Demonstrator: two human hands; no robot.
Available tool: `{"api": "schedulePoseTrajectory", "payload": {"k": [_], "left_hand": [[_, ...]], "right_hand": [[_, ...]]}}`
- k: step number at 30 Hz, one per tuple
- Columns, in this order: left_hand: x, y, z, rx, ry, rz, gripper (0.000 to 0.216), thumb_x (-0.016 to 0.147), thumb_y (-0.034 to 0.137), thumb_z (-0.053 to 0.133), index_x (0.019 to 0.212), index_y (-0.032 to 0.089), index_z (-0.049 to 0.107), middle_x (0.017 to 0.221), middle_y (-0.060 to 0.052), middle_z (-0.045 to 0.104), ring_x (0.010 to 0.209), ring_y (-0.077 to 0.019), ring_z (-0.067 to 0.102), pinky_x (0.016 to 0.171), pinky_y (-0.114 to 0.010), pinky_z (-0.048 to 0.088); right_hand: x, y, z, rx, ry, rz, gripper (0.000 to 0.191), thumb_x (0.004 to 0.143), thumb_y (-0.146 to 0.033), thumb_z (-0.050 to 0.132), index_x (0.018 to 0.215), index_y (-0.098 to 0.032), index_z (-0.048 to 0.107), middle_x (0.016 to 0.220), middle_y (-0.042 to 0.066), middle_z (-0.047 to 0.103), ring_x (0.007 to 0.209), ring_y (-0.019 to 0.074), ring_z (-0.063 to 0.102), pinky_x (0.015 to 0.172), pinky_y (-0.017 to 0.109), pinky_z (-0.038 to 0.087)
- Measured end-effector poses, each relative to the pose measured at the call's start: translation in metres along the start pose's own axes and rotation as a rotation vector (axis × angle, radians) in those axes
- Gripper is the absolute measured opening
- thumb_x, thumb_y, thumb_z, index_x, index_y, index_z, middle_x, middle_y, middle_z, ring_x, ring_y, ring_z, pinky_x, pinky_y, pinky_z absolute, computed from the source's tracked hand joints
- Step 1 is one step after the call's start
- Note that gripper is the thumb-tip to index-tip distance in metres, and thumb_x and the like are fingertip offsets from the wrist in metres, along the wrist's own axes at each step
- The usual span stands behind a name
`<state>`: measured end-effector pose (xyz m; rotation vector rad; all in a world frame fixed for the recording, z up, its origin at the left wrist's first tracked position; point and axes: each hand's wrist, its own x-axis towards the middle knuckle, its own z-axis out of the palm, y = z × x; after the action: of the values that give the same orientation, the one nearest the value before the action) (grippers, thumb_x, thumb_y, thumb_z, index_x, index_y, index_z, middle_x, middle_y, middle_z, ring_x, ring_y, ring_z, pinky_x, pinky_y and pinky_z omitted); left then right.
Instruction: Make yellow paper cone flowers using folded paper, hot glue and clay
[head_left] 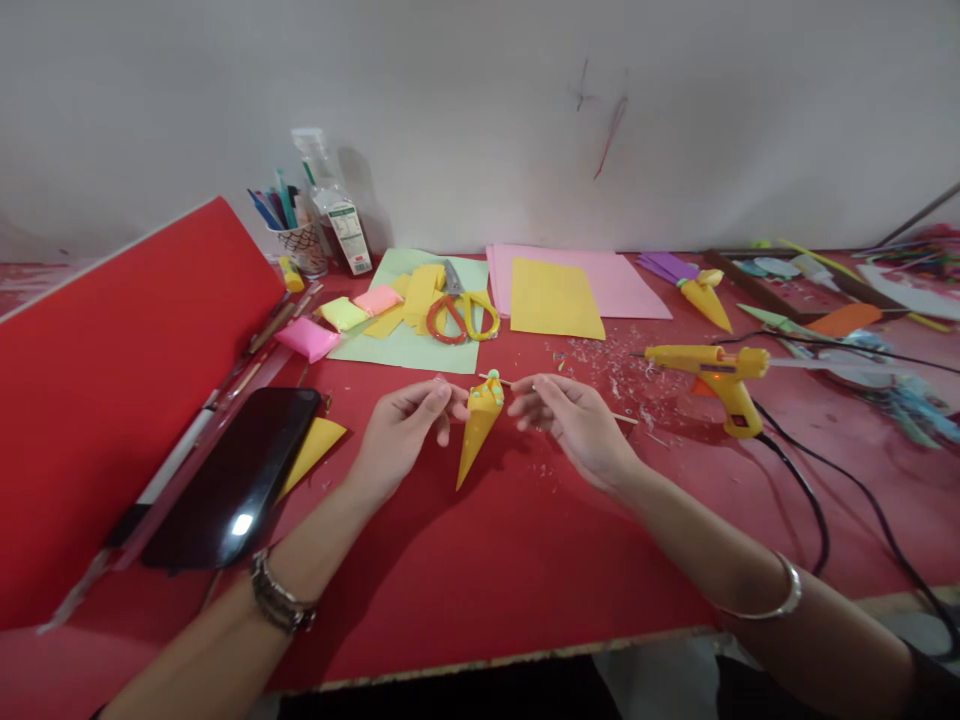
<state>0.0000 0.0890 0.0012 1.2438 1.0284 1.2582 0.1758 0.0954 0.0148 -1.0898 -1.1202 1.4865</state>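
A small yellow paper cone (478,430) lies between my hands, its point toward me. Green bits dot its folded wide end, and a pale green ball (493,375) sits at the top. To its left is my left hand (409,425), thumb pressed to the forefinger and fingertips beside or touching the cone's edge. My right hand (574,425) is just right of the cone, apart from it, thumb and forefinger together. Anything inside either pinch is too small to make out. A thin wooden stick (624,419) passes behind my right hand.
A yellow glue gun (709,365) with trailing cords is at right. Scissors (454,315) rest on coloured paper at the back. A black phone (240,470) partly covers a yellow paper piece (319,447). Bright packets (309,340), a pen cup (301,248) and a bottle (341,225) stand left.
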Motion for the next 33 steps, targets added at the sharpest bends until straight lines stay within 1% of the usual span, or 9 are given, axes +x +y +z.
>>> {"api": "schedulePoseTrajectory", "payload": {"k": [4,8,14,19,23,25,28,31,33], "left_hand": [[0.0,0.0,-0.001,0.002,-0.018,0.019,0.029,0.071,0.04,0.056,0.055,0.016,0.054,0.045,0.005,0.046,0.036,-0.0039,0.032,0.038,-0.019,0.026],[0.0,-0.001,-0.002,-0.017,0.005,0.044,0.031,0.065,0.037,0.063,0.049,0.016,0.047,0.042,0.007,0.04,0.038,-0.0039,0.032,0.039,-0.018,0.025],[0.0,0.001,0.001,0.05,-0.031,0.041,0.02,0.076,0.032,0.05,0.07,0.015,0.059,0.059,0.001,0.055,0.042,-0.0049,0.037,0.048,-0.022,0.035],[-0.003,0.004,0.006,0.193,-0.049,0.045,0.014,0.077,0.018,0.038,0.083,0.018,0.051,0.064,0.004,0.045,0.047,-0.006,0.038,0.047,-0.019,0.033],[-0.006,0.005,0.009,0.535,-0.097,0.105,0.02,0.08,0.019,0.028,0.076,0.018,0.048,0.07,0.0,0.049,0.058,-0.0101,0.045,0.055,-0.023,0.036],[-0.008,0.005,0.011,0.841,-0.115,0.108,0.022,0.081,0.028,0.031,0.08,0.018,0.05,0.078,-0.003,0.055,0.069,-0.0151,0.051,0.06,-0.026,0.038],[-0.012,0.004,0.017,1.25,-0.143,0.03,0.033,0.077,0.043,0.041,0.093,0.016,0.05,0.091,-0.009,0.058,0.076,-0.0225,0.056,0.055,-0.027,0.039],[-0.014,0.003,0.023,1.429,-0.177,0.034,0.047,0.073,0.05,0.044,0.1,0.012,0.048,0.098,-0.015,0.056,0.079,-0.0269,0.057,0.052,-0.028,0.039],[-0.013,0.004,0.026,1.458,-0.199,0.024,0.046,0.074,0.048,0.043,0.1,0.011,0.048,0.095,-0.015,0.057,0.08,-0.0283,0.057,0.052,-0.029,0.039]], "right_hand": [[0.0,0.0,0.0,-0.072,-0.003,-0.038,0.025,0.074,-0.036,0.052,0.058,-0.017,0.055,0.044,-0.006,0.053,0.038,0.0041,0.047,0.043,0.019,0.038],[0.0,0.002,0.0,-0.108,-0.01,-0.064,0.009,0.07,-0.025,0.058,0.066,-0.017,0.059,0.053,-0.005,0.058,0.046,0.0046,0.051,0.051,0.019,0.043],[0.001,0.003,0.0,-0.038,-0.003,-0.011,0.012,0.071,-0.019,0.053,0.08,-0.018,0.062,0.075,-0.001,0.066,0.063,0.0069,0.059,0.068,0.024,0.047],[0.002,0.004,-0.002,-0.024,0.007,-0.033,0.008,0.071,-0.019,0.052,0.074,-0.018,0.059,0.072,-0.001,0.065,0.061,0.0072,0.058,0.065,0.024,0.046],[0.002,0.005,-0.002,-0.038,0.014,-0.046,0.007,0.071,-0.019,0.052,0.072,-0.018,0.059,0.069,-0.002,0.064,0.06,0.0072,0.058,0.065,0.024,0.046],[0.003,0.005,-0.002,-0.048,0.016,-0.049,0.007,0.071,-0.02,0.052,0.072,-0.019,0.059,0.069,-0.002,0.064,0.06,0.0078,0.058,0.066,0.025,0.046],[0.003,0.005,-0.001,-0.058,0.014,-0.053,0.007,0.07,-0.021,0.053,0.072,-0.019,0.059,0.069,-0.001,0.063,0.06,0.0081,0.057,0.067,0.026,0.046],[0.003,0.005,-0.001,-0.069,0.009,-0.058,0.007,0.07,-0.021,0.053,0.073,-0.019,0.059,0.07,-0.002,0.063,0.06,0.0079,0.057,0.067,0.026,0.046],[0.002,0.005,-0.001,-0.069,0.021,-0.071,0.007,0.071,-0.021,0.052,0.075,-0.019,0.058,0.07,-0.002,0.063,0.06,0.0077,0.057,0.067,0.026,0.046]]}}
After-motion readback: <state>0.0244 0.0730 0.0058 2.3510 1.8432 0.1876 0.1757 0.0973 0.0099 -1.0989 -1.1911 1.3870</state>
